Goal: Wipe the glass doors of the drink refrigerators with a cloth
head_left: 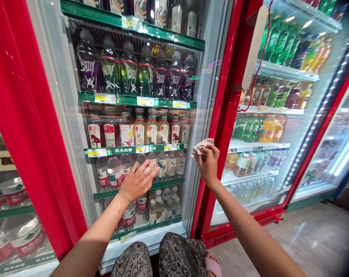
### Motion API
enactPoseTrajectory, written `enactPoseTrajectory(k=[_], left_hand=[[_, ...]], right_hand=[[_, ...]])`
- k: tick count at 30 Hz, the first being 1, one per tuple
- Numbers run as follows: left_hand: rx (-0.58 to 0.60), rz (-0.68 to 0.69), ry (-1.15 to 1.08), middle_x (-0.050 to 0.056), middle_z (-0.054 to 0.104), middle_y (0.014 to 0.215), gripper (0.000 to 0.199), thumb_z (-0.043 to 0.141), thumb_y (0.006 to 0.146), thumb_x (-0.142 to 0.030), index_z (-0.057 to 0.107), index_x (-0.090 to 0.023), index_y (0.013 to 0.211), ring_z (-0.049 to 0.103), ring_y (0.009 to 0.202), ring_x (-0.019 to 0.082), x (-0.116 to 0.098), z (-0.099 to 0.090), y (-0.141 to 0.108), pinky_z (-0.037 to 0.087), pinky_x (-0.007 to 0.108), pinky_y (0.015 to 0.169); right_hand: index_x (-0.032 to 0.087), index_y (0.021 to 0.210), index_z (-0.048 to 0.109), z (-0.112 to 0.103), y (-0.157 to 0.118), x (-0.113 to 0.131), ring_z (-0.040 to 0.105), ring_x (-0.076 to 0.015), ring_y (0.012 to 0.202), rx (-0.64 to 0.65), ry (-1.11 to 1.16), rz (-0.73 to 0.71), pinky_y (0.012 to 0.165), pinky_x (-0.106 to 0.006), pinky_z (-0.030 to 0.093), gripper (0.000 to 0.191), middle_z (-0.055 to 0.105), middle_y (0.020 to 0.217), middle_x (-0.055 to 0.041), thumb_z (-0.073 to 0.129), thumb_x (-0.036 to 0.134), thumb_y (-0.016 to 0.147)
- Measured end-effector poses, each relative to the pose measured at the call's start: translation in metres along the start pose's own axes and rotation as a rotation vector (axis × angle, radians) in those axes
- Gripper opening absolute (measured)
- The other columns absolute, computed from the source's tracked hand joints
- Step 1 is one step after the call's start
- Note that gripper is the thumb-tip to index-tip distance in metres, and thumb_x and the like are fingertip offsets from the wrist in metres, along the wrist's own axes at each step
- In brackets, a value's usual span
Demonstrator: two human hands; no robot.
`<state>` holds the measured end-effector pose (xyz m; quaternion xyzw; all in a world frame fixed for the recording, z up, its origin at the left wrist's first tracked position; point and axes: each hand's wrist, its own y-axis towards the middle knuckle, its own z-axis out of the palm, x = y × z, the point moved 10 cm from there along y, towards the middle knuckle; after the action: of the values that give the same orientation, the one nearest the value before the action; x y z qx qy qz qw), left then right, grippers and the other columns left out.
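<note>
Two bare hands reach up to the tall, glass-fronted door (65, 127) of a red drinks cooler; the left hand (137, 181), fingers spread apart and holding nothing, lies flat at the door's middle, seemingly braced on the pane; the right hand (209, 164) is closed on a crumpled, pale cloth (201, 147), bunched so its folds stick out past the fingertips, near the door's right edge, just beside the glossy red frame (223, 115); behind the door, ranks of plastic drink bottles (128, 69) stand on green-edged shelves, labels outward for shoppers to read; below the door, patterned black-and-grey trousers (181, 257) show the person's knees, bent close in to it.
</note>
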<state>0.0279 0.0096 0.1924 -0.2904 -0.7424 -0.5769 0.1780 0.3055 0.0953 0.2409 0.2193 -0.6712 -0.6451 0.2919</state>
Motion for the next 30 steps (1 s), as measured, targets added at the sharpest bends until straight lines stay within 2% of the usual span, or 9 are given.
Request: enactPoseTrajectory(k=[5,9,12,17,19,22,25,27,30], left_hand=[[0.002,0.003,0.008,0.007,0.059,0.15,0.061,0.062,0.094,-0.031,0.049,-0.026,0.153,0.028,0.157,0.026,0.0,-0.001,0.0,0.008,0.05,0.132],[-0.006,0.007,0.01,0.007,0.06,0.15,0.057,0.062,0.094,-0.032,0.053,-0.025,0.15,0.029,0.157,0.027,-0.001,-0.001,0.0,0.007,0.05,0.132],[-0.013,0.002,0.014,0.006,0.06,0.15,0.056,0.062,0.094,-0.033,0.054,-0.025,0.149,0.027,0.158,0.026,-0.001,-0.001,0.0,0.008,0.049,0.132],[-0.013,0.0,0.011,0.006,0.059,0.15,0.056,0.062,0.094,-0.032,0.054,-0.025,0.149,0.022,0.159,0.026,-0.001,-0.001,0.0,0.008,0.049,0.132],[-0.014,0.004,0.01,0.006,0.059,0.15,0.056,0.062,0.094,-0.032,0.054,-0.025,0.149,0.021,0.16,0.026,-0.001,-0.002,0.0,0.008,0.05,0.132],[-0.012,0.003,0.006,0.006,0.059,0.151,0.057,0.063,0.094,-0.032,0.053,-0.025,0.15,0.019,0.16,0.026,-0.001,-0.002,0.0,0.007,0.05,0.132],[-0.01,0.0,0.0,0.006,0.059,0.15,0.057,0.064,0.094,-0.033,0.054,-0.025,0.149,0.02,0.16,0.025,-0.001,-0.002,0.001,0.007,0.05,0.133],[-0.02,0.001,0.003,0.006,0.06,0.15,0.057,0.064,0.093,-0.032,0.054,-0.025,0.149,0.02,0.16,0.025,-0.001,-0.003,0.001,0.007,0.05,0.133],[-0.034,0.002,0.013,0.006,0.06,0.149,0.059,0.065,0.092,-0.031,0.054,-0.025,0.149,0.021,0.16,0.026,-0.002,-0.004,0.001,0.008,0.05,0.133]], right_hand=[[0.024,0.112,0.07,0.031,-0.058,0.048,0.06,-0.0262,0.114,0.232,-0.047,-0.325,0.101,-0.044,0.054,0.019,0.065,0.117,-0.0091,0.056,0.027,0.099],[0.028,0.105,0.074,0.023,-0.101,0.048,0.063,-0.0201,0.095,0.38,-0.065,-0.484,0.087,-0.034,0.055,0.021,0.07,0.101,-0.0035,0.053,0.028,0.101],[0.024,0.103,0.073,0.015,-0.064,0.027,0.061,-0.0212,0.089,0.31,-0.134,-0.421,0.08,-0.034,0.052,0.021,0.068,0.098,-0.0062,0.052,0.029,0.1],[0.019,0.104,0.066,0.007,0.012,0.003,0.055,-0.0256,0.095,-0.047,-0.15,-0.051,0.082,-0.039,0.048,0.017,0.059,0.101,-0.0107,0.054,0.03,0.098],[0.018,0.105,0.064,0.018,0.002,0.027,0.054,-0.0244,0.093,0.007,-0.146,-0.163,0.08,-0.038,0.045,0.017,0.058,0.099,-0.0101,0.051,0.027,0.098],[0.023,0.104,0.064,0.031,-0.057,0.074,0.051,-0.0188,0.082,0.261,-0.113,-0.533,0.072,-0.032,0.039,0.012,0.061,0.091,-0.004,0.055,0.025,0.097],[0.03,0.101,0.063,0.022,-0.104,0.089,0.05,-0.0143,0.076,0.41,-0.069,-0.749,0.07,-0.03,0.038,0.008,0.062,0.088,0.002,0.062,0.024,0.095],[0.03,0.103,0.063,0.016,-0.097,0.079,0.051,-0.015,0.079,0.411,-0.083,-0.755,0.072,-0.03,0.038,0.011,0.063,0.091,0.0012,0.063,0.024,0.094],[0.025,0.109,0.061,0.017,-0.034,0.049,0.05,-0.0211,0.087,0.284,-0.153,-0.573,0.075,-0.035,0.036,0.015,0.06,0.097,-0.0058,0.059,0.024,0.095]])
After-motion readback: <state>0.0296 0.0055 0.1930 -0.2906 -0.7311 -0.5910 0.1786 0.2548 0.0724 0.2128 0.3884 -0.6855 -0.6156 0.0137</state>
